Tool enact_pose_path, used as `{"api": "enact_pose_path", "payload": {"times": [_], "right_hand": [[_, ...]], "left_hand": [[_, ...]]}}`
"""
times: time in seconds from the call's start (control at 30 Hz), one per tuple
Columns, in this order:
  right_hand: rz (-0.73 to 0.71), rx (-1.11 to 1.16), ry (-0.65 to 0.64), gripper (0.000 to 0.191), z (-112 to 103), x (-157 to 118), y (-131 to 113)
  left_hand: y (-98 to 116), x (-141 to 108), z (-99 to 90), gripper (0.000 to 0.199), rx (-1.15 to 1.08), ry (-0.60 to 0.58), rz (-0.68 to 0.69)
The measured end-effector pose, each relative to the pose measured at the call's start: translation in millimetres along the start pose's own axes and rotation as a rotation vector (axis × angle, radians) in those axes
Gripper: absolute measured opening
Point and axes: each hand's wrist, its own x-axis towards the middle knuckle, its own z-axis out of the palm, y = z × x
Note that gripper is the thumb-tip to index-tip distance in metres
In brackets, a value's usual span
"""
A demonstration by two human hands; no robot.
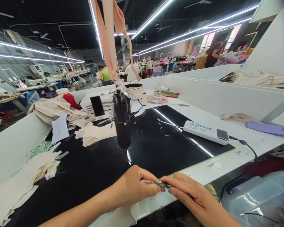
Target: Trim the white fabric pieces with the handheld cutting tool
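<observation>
Near the front edge of the table, my left hand (138,186) and my right hand (191,195) meet at a small metal tool (163,184). Thumb and fingers of my left hand pinch one end of it, with a bit of pale material between them. My right hand's fingers close on its other end. Just beyond my hands, a black cylindrical device (122,119) hangs upright above the glossy black board (151,142), with peach fabric strips tied at its top. Beige cloth pieces (96,134) lie left of the device.
A white handheld unit (204,131) with a cable rests at the right. Layered cream fabric (21,186) and green cord (39,149) lie at the left. Farther back are a phone (97,106), a white bottle (144,98) and a round basket (134,91). White partitions border the table.
</observation>
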Motion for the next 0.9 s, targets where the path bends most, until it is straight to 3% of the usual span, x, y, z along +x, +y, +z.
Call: {"api": "enact_pose_path", "payload": {"times": [0.23,0.53,0.63,0.7,0.8,0.9], "right_hand": [[0.015,0.033,0.036,0.079,1,0,-2],[0.041,0.082,0.136,0.060,0,4,0],[0.014,-0.092,0.282,0.057,-11,12,10],[-0.090,-0.344,0.350,0.056,-19,22,21],[-0.243,-0.669,0.373,0.055,-27,39,37],[-0.281,-0.751,0.377,0.050,-29,59,48]], "left_hand": [[0,0,1.5,0.038,-0.023,-0.005,-0.033],[-1,2,2.1,0.044,-0.113,-0.026,0.002],[-3,2,-1.7,0.049,-0.134,-0.013,-0.006],[-7,2,-4.2,0.052,-0.136,-0.006,-0.035],[-12,1,-7.2,0.054,-0.143,-0.007,-0.064],[-15,0,-10.0,0.058,-0.148,-0.002,-0.052]]}}
